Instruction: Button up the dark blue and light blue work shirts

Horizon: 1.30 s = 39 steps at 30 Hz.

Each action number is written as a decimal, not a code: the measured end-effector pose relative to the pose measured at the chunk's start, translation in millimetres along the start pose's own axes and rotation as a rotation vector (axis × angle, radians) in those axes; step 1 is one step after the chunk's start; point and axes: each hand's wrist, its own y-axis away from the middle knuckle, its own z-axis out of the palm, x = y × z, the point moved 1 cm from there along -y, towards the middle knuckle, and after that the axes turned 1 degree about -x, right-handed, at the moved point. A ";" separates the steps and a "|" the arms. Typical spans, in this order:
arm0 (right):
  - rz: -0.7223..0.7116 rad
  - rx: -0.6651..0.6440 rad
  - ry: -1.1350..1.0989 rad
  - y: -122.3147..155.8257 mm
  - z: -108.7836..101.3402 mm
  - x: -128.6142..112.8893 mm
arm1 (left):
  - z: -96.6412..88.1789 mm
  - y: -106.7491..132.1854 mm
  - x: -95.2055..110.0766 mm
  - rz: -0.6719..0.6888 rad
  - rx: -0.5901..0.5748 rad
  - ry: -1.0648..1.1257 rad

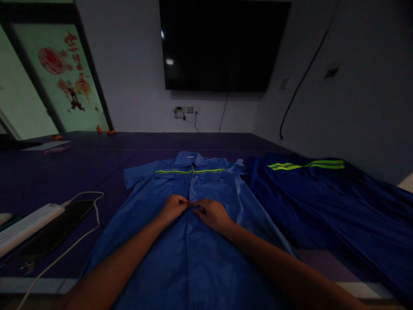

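A blue short-sleeved work shirt (213, 254) lies spread front up, its collar at the far end and a yellow-green stripe across the chest. My left hand (174, 207) pinches the edge of the shirt's button placket, just below the chest. Close against it, my right hand (211, 213) has its fingers closed on the same placket edge. The fingertips of both hands nearly meet, and whatever button lies between them is hidden. Nearer to me on the placket, a button (192, 237) shows.
Dark blue trousers or another garment (309, 202) with yellow-green stripes lies to the right. On the left are a white power strip (32, 226), a dark phone-like slab (61, 228) and a white cable (80, 239). A television (226, 45) hangs on the far wall.
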 end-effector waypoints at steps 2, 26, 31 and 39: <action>-0.003 -0.011 0.019 -2.7 -0.7 -0.2 | 0.3 0.0 0.3 -0.002 -0.016 -0.014; 0.092 -0.049 0.140 -13.8 3.3 -1.7 | 11.7 -2.9 10.2 0.067 0.097 -0.366; 0.091 -0.029 0.105 -12.8 3.8 0.6 | 9.2 -10.7 2.5 0.060 0.078 -0.110; 0.091 -0.004 0.079 -11.0 0.8 0.9 | 0.3 -7.5 8.2 -0.095 -0.139 0.185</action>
